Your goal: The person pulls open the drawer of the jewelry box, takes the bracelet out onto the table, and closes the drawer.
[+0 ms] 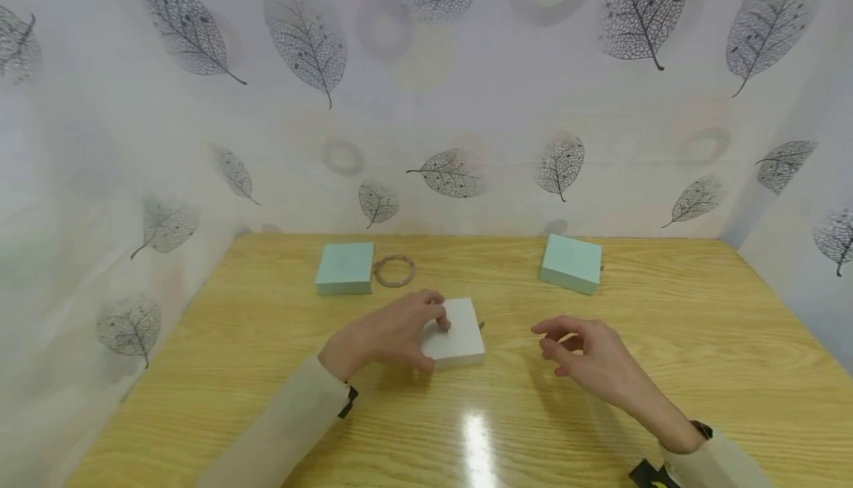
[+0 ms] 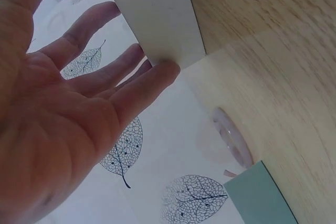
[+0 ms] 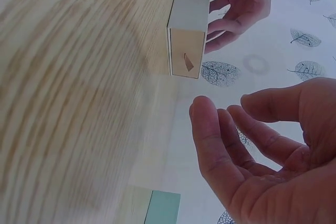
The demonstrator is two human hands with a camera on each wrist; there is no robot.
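A small white drawer box (image 1: 463, 334) lies on the wooden table in front of me. My left hand (image 1: 398, 331) grips it from the left, thumb at the near side and fingers over the top and far side. In the left wrist view, fingertips sit at the edge of the box (image 2: 160, 14). Its tan drawer front (image 3: 184, 40) with a little brown pull tab (image 3: 188, 63) shows in the right wrist view and faces the right. My right hand (image 1: 596, 361) is held over the table to the right of the box, fingers loosely bent, holding nothing.
At the back left stands a mint-green box (image 1: 345, 269), with a pinkish-brown bangle (image 1: 395, 283) at its right side. Another mint-green box (image 1: 571, 262), with a small tab on its right, sits at the back right. A leaf-patterned cloth (image 1: 480, 110) encloses the table (image 1: 673, 310).
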